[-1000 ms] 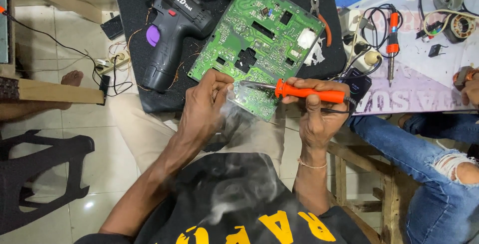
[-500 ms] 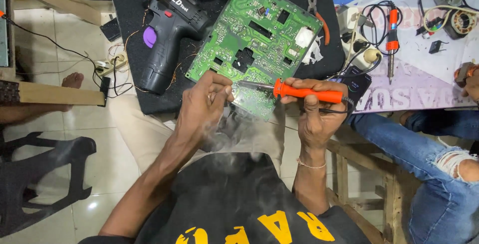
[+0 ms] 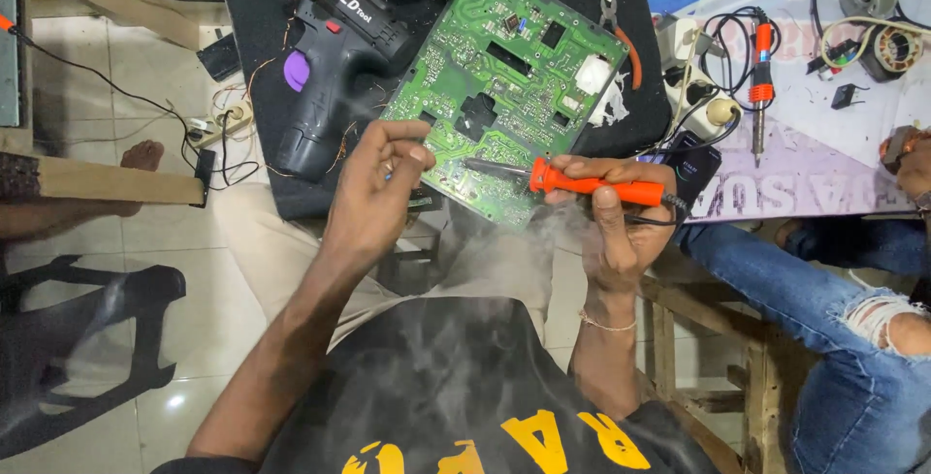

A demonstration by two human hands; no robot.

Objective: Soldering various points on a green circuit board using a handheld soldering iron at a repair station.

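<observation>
Your right hand (image 3: 611,232) grips the orange-handled soldering iron (image 3: 582,183), fingers clamped around the handle, its tip lying on the near edge of the green circuit board (image 3: 504,86). Your left hand (image 3: 373,193) rests at that same edge, fingertips pinched together beside the tip; smoke drifts below.

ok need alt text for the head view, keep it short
The right hand holds an orange-handled soldering iron with its tip on a green circuit board, while the left hand pinches at the board's near edge. Smoke drifts toward the camera; a black cordless drill lies left.
</observation>
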